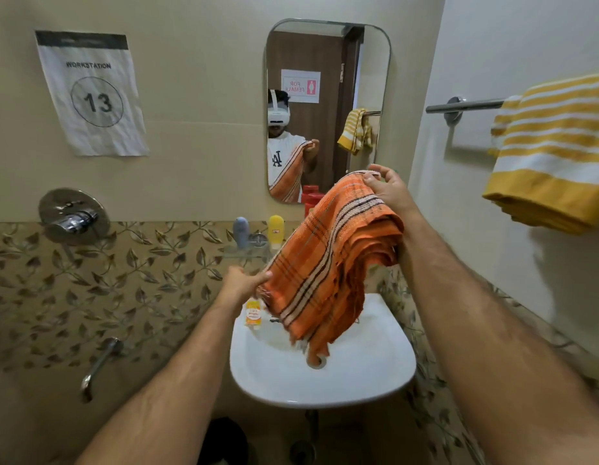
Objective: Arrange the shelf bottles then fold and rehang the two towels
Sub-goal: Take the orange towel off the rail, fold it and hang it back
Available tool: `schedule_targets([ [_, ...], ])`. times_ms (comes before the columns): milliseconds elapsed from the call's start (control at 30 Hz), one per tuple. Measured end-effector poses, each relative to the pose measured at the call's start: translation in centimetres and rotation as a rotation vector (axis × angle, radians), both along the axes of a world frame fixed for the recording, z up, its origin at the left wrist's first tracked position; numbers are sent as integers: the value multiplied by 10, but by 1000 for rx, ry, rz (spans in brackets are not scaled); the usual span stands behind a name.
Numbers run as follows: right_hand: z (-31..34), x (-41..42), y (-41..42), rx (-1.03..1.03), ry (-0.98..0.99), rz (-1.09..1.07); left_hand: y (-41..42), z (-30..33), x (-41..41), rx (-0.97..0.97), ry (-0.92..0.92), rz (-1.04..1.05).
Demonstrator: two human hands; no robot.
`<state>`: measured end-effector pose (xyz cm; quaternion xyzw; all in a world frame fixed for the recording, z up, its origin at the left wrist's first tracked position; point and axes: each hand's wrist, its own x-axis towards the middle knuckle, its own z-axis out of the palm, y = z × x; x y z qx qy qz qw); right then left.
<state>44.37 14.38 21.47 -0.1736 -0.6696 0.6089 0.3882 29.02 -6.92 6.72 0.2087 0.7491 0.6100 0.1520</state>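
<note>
Holding an orange plaid towel [328,260] over the white sink [368,374], both hands keep it stretched on a slant. Left hand [242,283], at about 9 o'clock of the cloth, pinches the low corner with thumb and curled fingers. Right hand [388,187], at about 1 o'clock, grips the high edge between thumb and fingers, the cloth bunched in folds under the wrist. Loose end hangs down to near the sink drain.

Glass shelf [246,251] on the wall at 11 o'clock from the towel: grey bottle [241,231] and yellow bottle [276,229] stand upright, apart. Red bottle [313,196] shows just above the towel, below the mirror [328,62]. Small orange-label bottle [253,312] stands on the sink rim, just under the left hand.

Yellow striped towel [553,152] hangs folded over the chrome towel bar [466,105] at 3 o'clock.
</note>
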Motion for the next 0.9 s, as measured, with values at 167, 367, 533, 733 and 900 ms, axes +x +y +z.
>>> schedule_targets([
  [167,-10,-16,-21,-221,91,-42,29,45,51,234,167,-262],
  [367,-8,-18,-19,-387,137,-136,53,50,81,398,230,-378],
  [533,1,-5,-13,-452,168,-148,70,54,83,375,369,-263],
  [733,6,13,-10,-426,150,-62,88,68,75,429,380,-78],
  [900,11,37,1,-285,86,100,100,79,79,613,91,-118],
])
